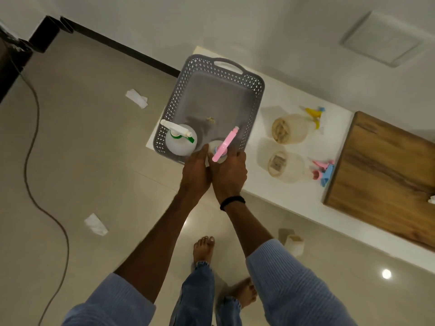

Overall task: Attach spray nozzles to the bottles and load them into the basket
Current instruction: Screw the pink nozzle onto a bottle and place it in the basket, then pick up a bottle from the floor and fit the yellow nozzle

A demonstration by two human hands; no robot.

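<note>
A grey perforated basket (pixel 249 90) stands on the left end of the white counter (pixel 289 100). Inside its near left corner stands a clear bottle with a white and green nozzle (pixel 180 140). My left hand (pixel 196 170) and my right hand (pixel 229 175) both clasp a clear bottle with a pink nozzle (pixel 224 147) at the basket's near edge. Two open, uncapped bottles (pixel 288 129) (pixel 283 162) lie on the counter to the right. A yellow nozzle (pixel 314 114) and a pink and blue nozzle (pixel 323 172) lie beside them.
A wooden board (pixel 386 175) covers the counter's right part. Crumpled white tissues (pixel 136 98) (pixel 95 224) and a brown cable (pixel 33 161) lie on the tiled floor at left. A paper roll (pixel 294 243) sits on the floor below the counter. My bare feet (pixel 203 248) stand close to it.
</note>
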